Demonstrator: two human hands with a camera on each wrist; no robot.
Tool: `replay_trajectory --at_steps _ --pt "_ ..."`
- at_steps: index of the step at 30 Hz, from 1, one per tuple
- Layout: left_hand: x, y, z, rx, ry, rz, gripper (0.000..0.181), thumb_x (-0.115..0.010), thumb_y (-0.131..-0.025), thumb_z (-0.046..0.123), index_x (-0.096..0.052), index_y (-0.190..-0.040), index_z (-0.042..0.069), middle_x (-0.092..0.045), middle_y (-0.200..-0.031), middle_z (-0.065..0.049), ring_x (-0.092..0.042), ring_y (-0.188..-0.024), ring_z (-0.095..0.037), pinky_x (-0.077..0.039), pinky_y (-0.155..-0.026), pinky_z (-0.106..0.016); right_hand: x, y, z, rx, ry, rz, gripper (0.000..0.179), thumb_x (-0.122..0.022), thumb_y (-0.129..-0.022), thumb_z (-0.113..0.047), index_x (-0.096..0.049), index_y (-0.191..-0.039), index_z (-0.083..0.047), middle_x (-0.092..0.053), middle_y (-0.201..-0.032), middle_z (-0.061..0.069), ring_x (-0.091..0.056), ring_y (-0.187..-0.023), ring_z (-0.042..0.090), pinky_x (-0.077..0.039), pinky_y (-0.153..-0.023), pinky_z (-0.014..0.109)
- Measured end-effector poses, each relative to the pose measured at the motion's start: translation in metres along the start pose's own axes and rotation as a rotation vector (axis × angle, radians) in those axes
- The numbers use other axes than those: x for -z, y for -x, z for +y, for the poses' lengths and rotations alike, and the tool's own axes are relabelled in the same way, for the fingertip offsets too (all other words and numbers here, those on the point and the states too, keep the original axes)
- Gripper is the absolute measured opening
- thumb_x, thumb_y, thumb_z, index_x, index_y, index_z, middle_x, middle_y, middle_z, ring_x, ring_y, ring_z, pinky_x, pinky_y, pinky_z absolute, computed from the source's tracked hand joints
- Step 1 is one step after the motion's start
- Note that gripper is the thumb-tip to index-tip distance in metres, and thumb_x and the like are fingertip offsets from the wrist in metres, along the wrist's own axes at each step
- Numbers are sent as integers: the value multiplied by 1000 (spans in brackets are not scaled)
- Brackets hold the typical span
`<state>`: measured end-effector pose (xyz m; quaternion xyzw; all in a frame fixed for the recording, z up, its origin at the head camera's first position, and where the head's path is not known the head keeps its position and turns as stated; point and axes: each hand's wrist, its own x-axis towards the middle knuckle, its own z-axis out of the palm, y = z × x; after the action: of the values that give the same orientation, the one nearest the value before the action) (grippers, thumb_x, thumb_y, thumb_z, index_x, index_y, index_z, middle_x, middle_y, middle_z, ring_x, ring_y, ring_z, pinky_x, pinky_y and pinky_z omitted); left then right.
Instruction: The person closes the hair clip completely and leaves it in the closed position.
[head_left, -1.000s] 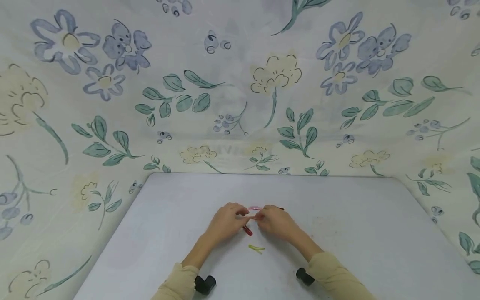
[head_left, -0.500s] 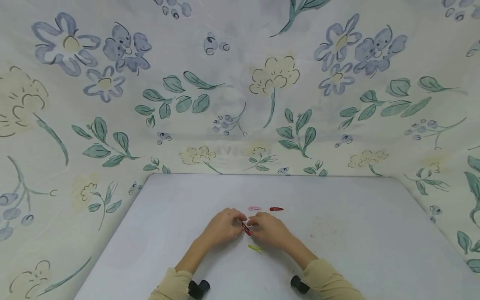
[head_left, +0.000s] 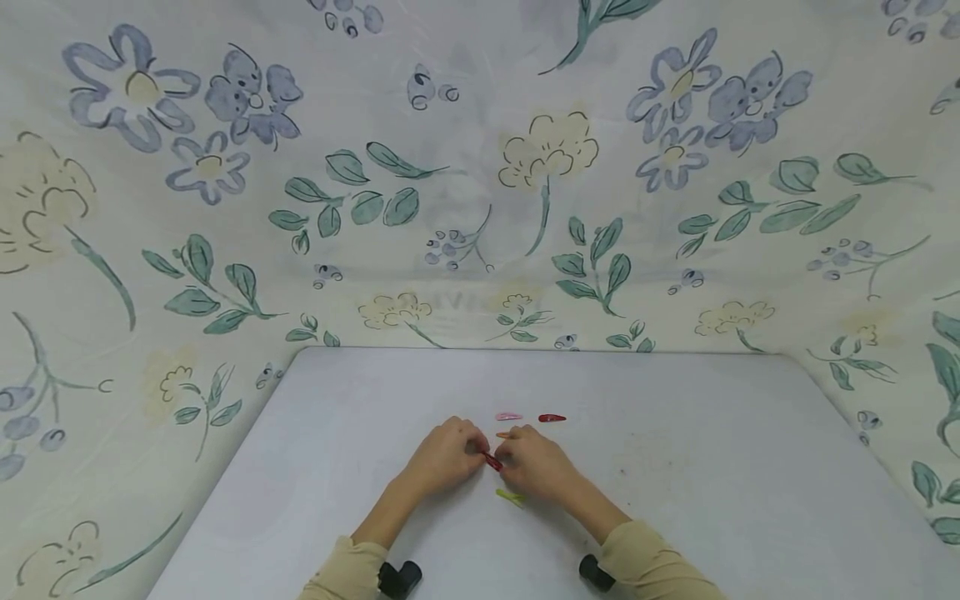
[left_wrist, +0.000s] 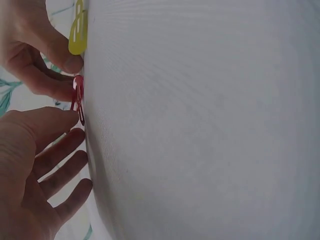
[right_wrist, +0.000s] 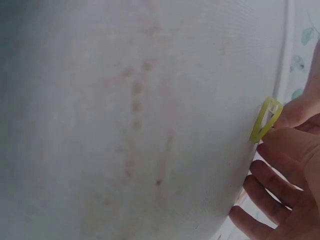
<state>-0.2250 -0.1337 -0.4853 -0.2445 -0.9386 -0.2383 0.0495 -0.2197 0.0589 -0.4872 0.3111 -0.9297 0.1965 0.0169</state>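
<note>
In the head view my left hand (head_left: 442, 457) and right hand (head_left: 542, 467) meet over a red snap hair clip (head_left: 492, 461). The left thumb and forefinger pinch its narrow end, while the other left fingers are spread at the table in the left wrist view. My right thumb and forefinger hold the rounded end. The clip's two parts stand apart in the left wrist view. Beyond the right fingertips lies an orange hair clip (head_left: 503, 434), partly covered by that hand. A yellow hair clip (head_left: 510, 497), its parts splayed, lies just nearer than the hands.
A pink hair clip (head_left: 508, 416) and another red hair clip (head_left: 552, 417) lie farther back on the white table (head_left: 360, 392). Flower-patterned cloth (head_left: 465, 208) rises behind the table. A black wrist device (head_left: 400, 578) hangs by the left sleeve, another (head_left: 596, 573) by the right.
One second ago both hands held the orange hair clip; it now lies on the table. The hands have come nearer and taken hold of the red hair clip, which the left hand partly covered before.
</note>
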Motion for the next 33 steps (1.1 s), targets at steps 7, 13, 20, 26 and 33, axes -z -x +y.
replay_trajectory --at_steps 7,13,20,26,33 --pt "0 0 1 -19 -35 9 9 -77 -78 9 -71 -77 16 -65 -82 6 -58 -84 -16 -49 -75 -37 -2 0 -1 -14 9 6 12 -76 -79 -14 -76 -91 -15 -65 -98 -1 -56 -90 15 -48 -69 26" --pt "1 0 4 11 -23 -4 9 -75 -80 10 -71 -78 17 -66 -83 6 -57 -84 -15 -48 -75 -37 -3 0 -2 -11 10 37 11 -73 -79 -11 -76 -87 -17 -64 -94 -2 -55 -87 14 -45 -65 25" --pt "0 0 4 34 -18 -22 9 -75 -83 12 -69 -80 18 -67 -85 6 -58 -87 -16 -49 -76 -38 -2 0 -2 -5 11 48 12 -72 -79 -8 -76 -88 -16 -69 -105 1 -59 -93 18 -48 -67 26" --pt "-1 2 5 32 -7 -24 7 -73 -85 12 -70 -90 16 -65 -85 6 -57 -83 -14 -48 -74 -36 -2 0 -2 -31 17 22 10 -72 -84 -11 -75 -92 -15 -69 -105 2 -60 -94 18 -51 -71 30" --pt "0 1 7 24 16 3 12 -72 -88 16 -72 -99 12 -67 -88 4 -59 -83 -14 -48 -72 -34 0 1 0 -56 7 24 9 -71 -86 -11 -74 -94 -15 -68 -101 -1 -63 -98 18 -54 -76 32"
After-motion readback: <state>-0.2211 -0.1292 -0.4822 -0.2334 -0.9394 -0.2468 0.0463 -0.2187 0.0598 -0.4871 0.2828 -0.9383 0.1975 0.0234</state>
